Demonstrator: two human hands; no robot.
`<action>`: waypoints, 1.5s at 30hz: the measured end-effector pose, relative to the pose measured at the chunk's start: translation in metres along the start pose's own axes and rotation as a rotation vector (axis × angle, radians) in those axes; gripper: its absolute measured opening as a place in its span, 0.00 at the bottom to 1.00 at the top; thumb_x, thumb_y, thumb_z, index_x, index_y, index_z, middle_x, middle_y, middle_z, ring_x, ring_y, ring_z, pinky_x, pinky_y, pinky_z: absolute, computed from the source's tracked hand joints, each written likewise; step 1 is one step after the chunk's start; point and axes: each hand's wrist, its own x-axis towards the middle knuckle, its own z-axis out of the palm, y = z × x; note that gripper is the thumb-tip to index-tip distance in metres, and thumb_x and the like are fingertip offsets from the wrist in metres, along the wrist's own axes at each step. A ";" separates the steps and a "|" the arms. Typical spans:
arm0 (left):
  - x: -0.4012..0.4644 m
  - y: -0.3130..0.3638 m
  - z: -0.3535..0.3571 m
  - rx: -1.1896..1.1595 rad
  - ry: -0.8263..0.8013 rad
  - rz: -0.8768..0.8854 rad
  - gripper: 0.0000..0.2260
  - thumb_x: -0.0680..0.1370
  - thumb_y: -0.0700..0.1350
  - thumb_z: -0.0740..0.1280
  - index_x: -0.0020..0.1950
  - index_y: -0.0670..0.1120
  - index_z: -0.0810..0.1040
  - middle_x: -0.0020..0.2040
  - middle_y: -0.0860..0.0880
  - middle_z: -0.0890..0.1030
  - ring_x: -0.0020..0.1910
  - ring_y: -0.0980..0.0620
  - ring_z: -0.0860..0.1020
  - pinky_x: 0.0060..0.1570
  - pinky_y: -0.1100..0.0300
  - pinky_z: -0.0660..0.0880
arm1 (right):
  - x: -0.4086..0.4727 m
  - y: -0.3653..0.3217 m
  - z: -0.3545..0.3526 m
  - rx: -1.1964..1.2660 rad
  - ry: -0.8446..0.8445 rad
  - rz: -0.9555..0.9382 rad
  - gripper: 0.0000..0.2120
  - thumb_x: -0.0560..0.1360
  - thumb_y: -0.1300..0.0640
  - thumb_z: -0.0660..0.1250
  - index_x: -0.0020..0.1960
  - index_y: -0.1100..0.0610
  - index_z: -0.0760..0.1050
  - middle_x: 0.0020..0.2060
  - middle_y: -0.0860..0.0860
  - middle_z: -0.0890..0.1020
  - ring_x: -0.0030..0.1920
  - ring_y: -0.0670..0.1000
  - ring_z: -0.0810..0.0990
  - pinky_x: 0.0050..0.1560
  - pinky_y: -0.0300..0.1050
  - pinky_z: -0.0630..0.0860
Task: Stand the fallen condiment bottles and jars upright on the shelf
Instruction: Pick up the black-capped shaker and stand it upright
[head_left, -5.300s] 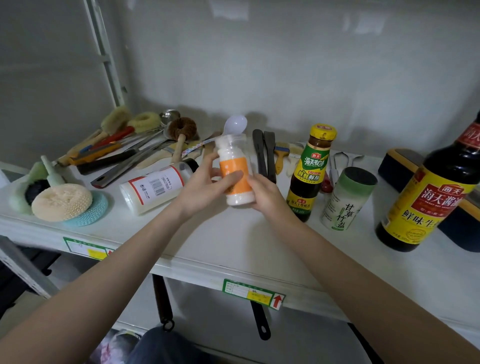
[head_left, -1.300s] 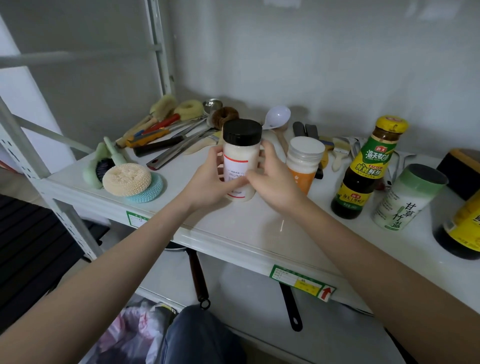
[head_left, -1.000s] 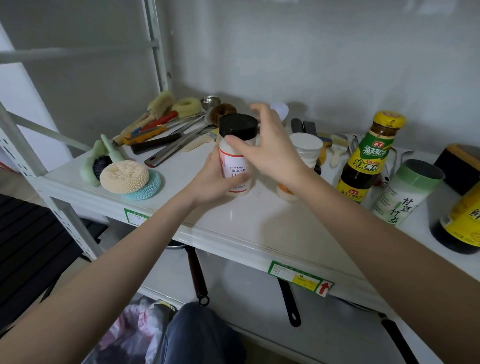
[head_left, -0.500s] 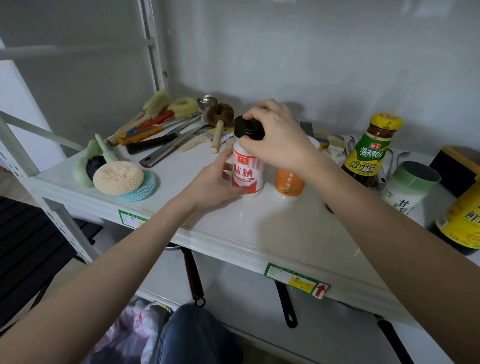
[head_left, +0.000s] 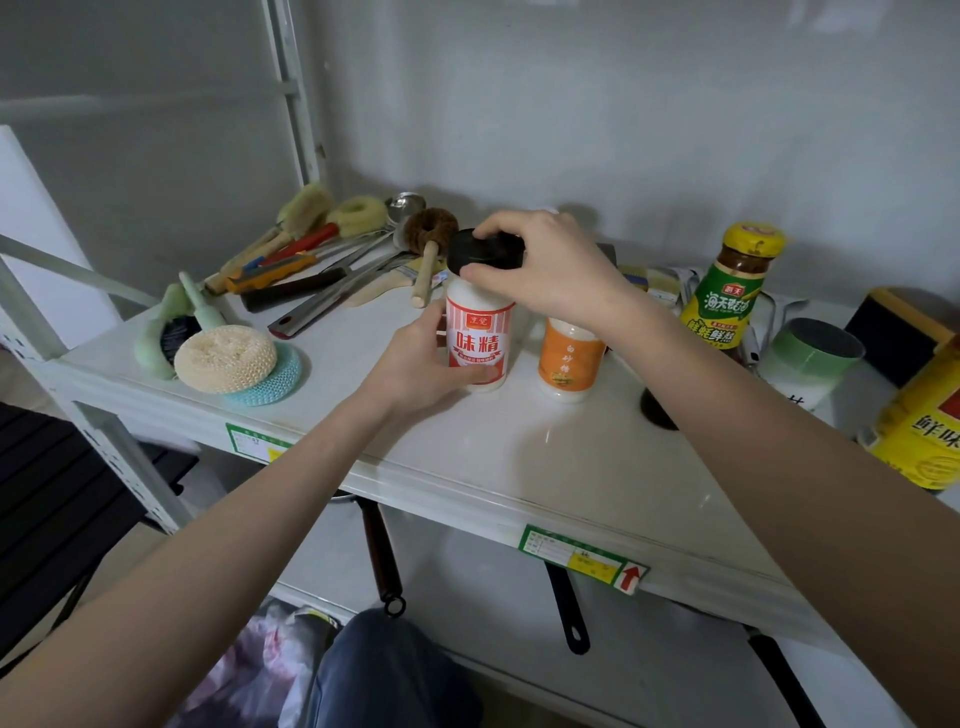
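Note:
A white jar with a red label and black lid (head_left: 480, 338) stands upright on the white shelf (head_left: 519, 457). My left hand (head_left: 415, 366) wraps its lower body. My right hand (head_left: 550, 270) grips its black lid from above. Just to its right stands an orange-labelled white jar (head_left: 569, 364), partly hidden by my right wrist. Further right stand a yellow-capped sauce bottle (head_left: 730, 296), a green-rimmed salt canister (head_left: 810, 358) and a large yellow-labelled soy bottle (head_left: 930, 426).
Scrub pads (head_left: 228, 361) and a green brush (head_left: 171, 327) lie at the shelf's left end. A pile of brushes and utensils (head_left: 332, 260) lies at the back left. Pan handles (head_left: 382, 556) hang below the shelf edge. A black and yellow block (head_left: 898, 332) sits at the far right.
The red-labelled jar, lying on its side five seconds ago, was lifted, turned label forward and set down left of the orange jar. My right hand moved from its side onto its lid.

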 end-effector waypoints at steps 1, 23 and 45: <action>0.000 -0.001 -0.001 0.005 0.008 -0.005 0.32 0.67 0.49 0.76 0.67 0.47 0.67 0.61 0.49 0.78 0.54 0.54 0.75 0.52 0.64 0.70 | 0.001 0.000 0.001 0.013 -0.002 -0.003 0.15 0.71 0.50 0.68 0.57 0.53 0.77 0.52 0.51 0.82 0.53 0.49 0.78 0.53 0.45 0.75; 0.001 0.000 -0.001 -0.016 -0.023 -0.066 0.36 0.69 0.48 0.75 0.72 0.48 0.60 0.68 0.48 0.73 0.65 0.49 0.73 0.61 0.57 0.70 | -0.011 0.023 0.001 -0.085 0.087 -0.024 0.34 0.72 0.48 0.67 0.73 0.54 0.57 0.74 0.56 0.62 0.74 0.57 0.58 0.70 0.54 0.61; 0.003 0.003 0.006 0.017 -0.009 -0.072 0.36 0.69 0.49 0.75 0.72 0.48 0.61 0.69 0.47 0.73 0.66 0.47 0.73 0.61 0.58 0.69 | -0.069 0.075 0.047 0.399 0.190 0.414 0.36 0.69 0.58 0.72 0.70 0.56 0.56 0.66 0.55 0.72 0.64 0.56 0.73 0.58 0.44 0.69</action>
